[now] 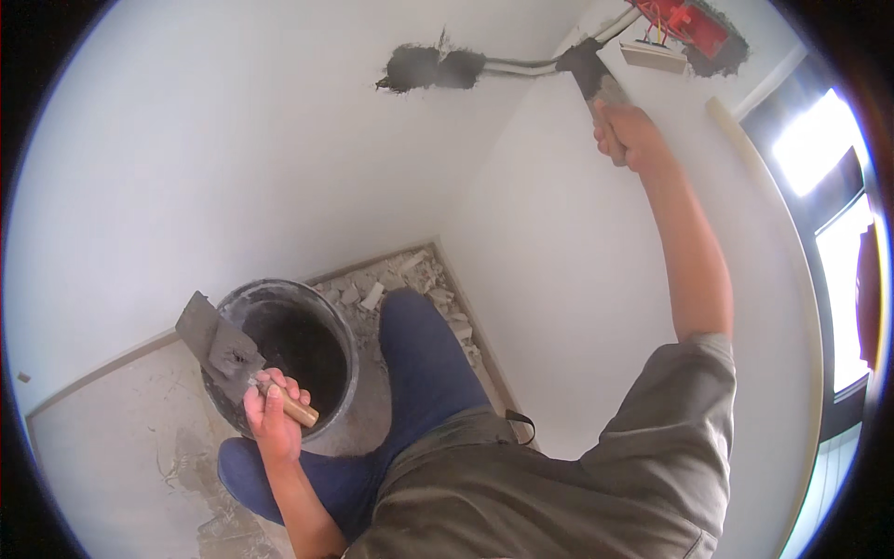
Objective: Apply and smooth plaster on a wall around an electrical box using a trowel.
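Observation:
My right hand (636, 138) reaches far up to the wall corner, its fingers wrapped round the handle of a putty knife (587, 73). The dark, mortar-smeared blade touches the wall where pale conduits (521, 67) run through a groove. Dark grey mortar (424, 68) fills a patch on the left wall at the conduits' end. Low on the left, my left hand (270, 424) grips a trowel (209, 334) by its wooden handle. Some grey mortar lies on its blade, which is over the left rim of a black bucket (350, 359). The bucket is dark inside.
A red electrical box (708, 35) with loose wires sits in the right wall, a pale socket plate (654, 58) hanging beside it. Broken rubble (433, 275) lies in the floor corner behind my knee. A dark-framed window (838, 205) is at the far right.

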The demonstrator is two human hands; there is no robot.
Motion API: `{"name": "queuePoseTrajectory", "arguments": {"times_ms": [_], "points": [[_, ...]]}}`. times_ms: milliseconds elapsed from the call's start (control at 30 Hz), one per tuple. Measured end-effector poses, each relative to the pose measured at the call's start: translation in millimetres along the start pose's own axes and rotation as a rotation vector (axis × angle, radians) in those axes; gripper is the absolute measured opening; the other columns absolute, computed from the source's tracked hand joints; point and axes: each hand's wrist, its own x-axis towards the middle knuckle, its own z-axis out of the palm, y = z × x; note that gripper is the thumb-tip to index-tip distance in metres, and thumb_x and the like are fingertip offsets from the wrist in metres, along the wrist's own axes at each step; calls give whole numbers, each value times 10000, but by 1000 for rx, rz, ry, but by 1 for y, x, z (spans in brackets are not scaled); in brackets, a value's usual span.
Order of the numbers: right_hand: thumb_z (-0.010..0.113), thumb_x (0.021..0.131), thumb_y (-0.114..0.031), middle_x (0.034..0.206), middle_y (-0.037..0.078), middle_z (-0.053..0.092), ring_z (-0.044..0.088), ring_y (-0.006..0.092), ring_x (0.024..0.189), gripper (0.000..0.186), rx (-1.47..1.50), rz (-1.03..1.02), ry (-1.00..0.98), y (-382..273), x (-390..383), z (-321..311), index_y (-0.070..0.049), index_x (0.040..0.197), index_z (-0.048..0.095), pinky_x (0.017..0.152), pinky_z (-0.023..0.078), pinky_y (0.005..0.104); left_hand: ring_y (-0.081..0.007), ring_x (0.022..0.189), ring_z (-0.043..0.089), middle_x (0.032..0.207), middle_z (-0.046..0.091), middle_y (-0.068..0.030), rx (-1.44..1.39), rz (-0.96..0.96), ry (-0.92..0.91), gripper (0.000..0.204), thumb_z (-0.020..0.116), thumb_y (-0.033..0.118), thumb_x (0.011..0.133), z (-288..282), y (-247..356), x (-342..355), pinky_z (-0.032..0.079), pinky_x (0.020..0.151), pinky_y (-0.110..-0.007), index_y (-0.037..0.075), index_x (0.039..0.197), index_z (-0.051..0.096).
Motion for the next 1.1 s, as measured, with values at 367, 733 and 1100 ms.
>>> {"name": "queuePoseTrajectory", "arguments": {"times_ms": [367,733,1100], "points": [[598,947,-244,805,54,577,525,109,607,244,-231,-101,-147,48,-105,61,-6,993,615,520,436,276,-140,715,494,790,492,-21,3,-169,113,169,586,156,946,-13,3,5,473,656,-320,33,1037,514],[739,688,6,1046,155,625,642,339,850,333,-384,-1256,-455,152,-237,234,-12,1006,642,676,531,409,-177,814,611,868,603,-77,408,65,161,220,510,222,1011,3,7,9,507,758,-325,4,1025,539],[733,707,21,1022,138,622,639,320,828,339,-251,-1251,-359,141,-230,252,-19,1028,630,671,528,399,-160,788,594,870,588,-65,746,323,151,131,474,122,1007,8,22,19,492,735,-317,10,1065,510]]}}
